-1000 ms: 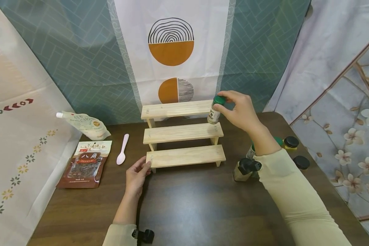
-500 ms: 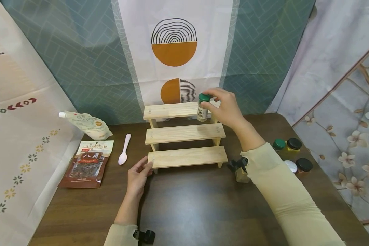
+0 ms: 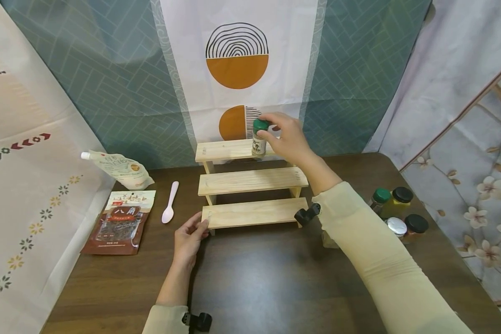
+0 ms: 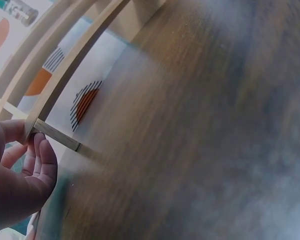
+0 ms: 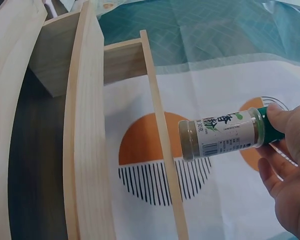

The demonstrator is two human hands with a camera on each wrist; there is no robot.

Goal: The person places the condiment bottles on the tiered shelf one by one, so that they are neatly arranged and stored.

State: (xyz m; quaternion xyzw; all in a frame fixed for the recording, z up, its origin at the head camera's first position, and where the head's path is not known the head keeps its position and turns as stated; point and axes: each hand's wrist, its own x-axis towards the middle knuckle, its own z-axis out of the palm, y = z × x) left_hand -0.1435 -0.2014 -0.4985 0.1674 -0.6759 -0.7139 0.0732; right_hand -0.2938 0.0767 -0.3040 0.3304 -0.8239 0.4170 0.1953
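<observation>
My right hand point(image 3: 287, 138) pinches the green cap of a small spice jar point(image 3: 259, 144) between thumb and fingers. The jar, clear with a white printed label, overlaps the top step of a three-tier wooden rack point(image 3: 250, 181) in the head view. From the right wrist, the jar point(image 5: 222, 132) appears lying sideways across the picture, its base close to the edge of the top step. My left hand point(image 3: 188, 239) grips the left end of the rack's lowest step; in the left wrist view its thumb and fingers close around the corner of the wood point(image 4: 32, 120).
Right of the rack stand several jars, including a green-capped jar point(image 3: 380, 199), a black-capped jar point(image 3: 415, 227) and a white-lidded one point(image 3: 396, 226). Another container point(image 3: 329, 240) is partly behind the right sleeve. At left lie a pink spoon point(image 3: 170, 202), a brown packet point(image 3: 118, 225) and a spouted pouch point(image 3: 121, 171).
My right hand has carried the spice jar leftward and slightly up, from the rack's right end to over the top step. My left hand keeps its hold on the lowest step.
</observation>
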